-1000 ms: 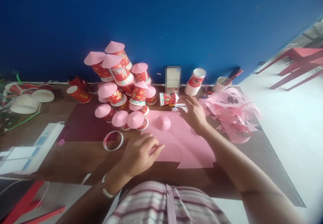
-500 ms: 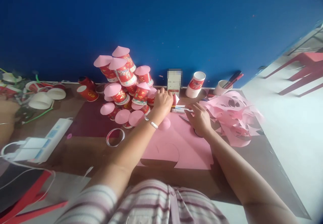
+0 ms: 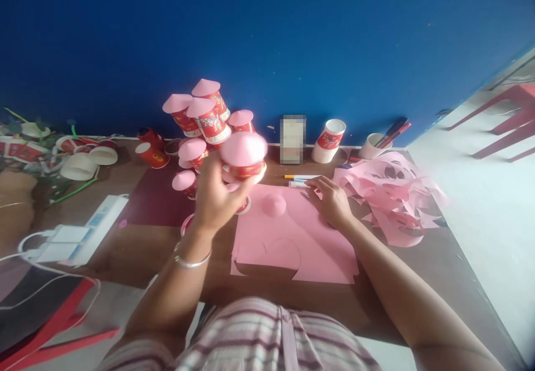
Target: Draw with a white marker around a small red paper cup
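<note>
Beyond the far edge of the pink sheet (image 3: 321,248) rises a blue wall (image 3: 267,42), and the dark table (image 3: 146,254) spreads around that sheet. To the sheet's right sprawls a heap of pink offcuts (image 3: 388,193); past its far-left corner stands a cluster of red cups (image 3: 210,126) with pink conical tops. Around that same corner, apparently clear of the table, the left hand (image 3: 217,198) grips a capped cup (image 3: 243,154), thumb across its front, the other fingers partly hidden. The cup's long axis runs near upright, its point upward; it sits at the far end of that grip, so the left hand is the nearer one. Over the sheet's far-right part is the right hand (image 3: 332,199), fingers bent; whether they pinch anything I cannot tell. Between the hands, a loose pink cone (image 3: 274,205) lies on the sheet. At the sheet's far edge, just by the right fingertips, are a white tube (image 3: 297,184) and a thin yellow-and-white stick (image 3: 298,176).
</note>
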### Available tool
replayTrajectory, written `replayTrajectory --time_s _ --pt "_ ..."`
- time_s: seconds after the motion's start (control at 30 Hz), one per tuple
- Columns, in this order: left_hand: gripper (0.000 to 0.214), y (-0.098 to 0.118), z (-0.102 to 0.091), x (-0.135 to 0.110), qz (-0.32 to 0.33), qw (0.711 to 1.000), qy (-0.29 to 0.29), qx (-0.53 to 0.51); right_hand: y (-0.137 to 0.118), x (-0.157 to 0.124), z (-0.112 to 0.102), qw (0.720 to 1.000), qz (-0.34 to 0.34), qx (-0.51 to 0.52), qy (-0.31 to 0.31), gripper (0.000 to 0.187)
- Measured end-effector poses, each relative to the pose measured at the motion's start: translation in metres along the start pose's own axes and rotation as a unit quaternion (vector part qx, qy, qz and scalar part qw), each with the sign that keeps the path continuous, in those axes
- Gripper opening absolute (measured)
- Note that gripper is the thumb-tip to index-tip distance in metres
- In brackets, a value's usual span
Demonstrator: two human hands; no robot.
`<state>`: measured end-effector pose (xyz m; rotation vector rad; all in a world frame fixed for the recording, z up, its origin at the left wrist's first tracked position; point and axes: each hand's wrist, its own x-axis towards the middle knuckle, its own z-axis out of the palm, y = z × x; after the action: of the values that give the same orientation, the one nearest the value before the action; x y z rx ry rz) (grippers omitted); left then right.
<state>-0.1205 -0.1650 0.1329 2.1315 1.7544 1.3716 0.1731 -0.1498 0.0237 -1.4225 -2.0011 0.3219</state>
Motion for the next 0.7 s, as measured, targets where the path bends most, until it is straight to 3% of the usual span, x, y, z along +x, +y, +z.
replayTrajectory --time_s 0.1,0.2,0.43,0.7 --pt "0.058 -0.044 -0.029 -0.016 -0.143 0.986 0.066 -0.057 -0.002 0.000 0.003 1.000 -0.001 0.000 -0.019 0.019" --pt "0.064 -0.079 -0.039 -0.023 -0.199 0.974 0.098 -0.038 -0.004 0.000 0.006 0.999 -0.007 0.002 -0.033 0.019" --pt "0.065 -0.097 -0.028 -0.024 -0.201 0.974 0.077 0.068 -0.002 -0.004 0.010 0.999 -0.044 0.003 -0.031 0.020" --pt "0.069 -0.109 -0.019 -0.027 -0.166 0.982 0.052 0.074 0.001 -0.005 0.014 0.998 -0.053 -0.004 -0.024 0.018"
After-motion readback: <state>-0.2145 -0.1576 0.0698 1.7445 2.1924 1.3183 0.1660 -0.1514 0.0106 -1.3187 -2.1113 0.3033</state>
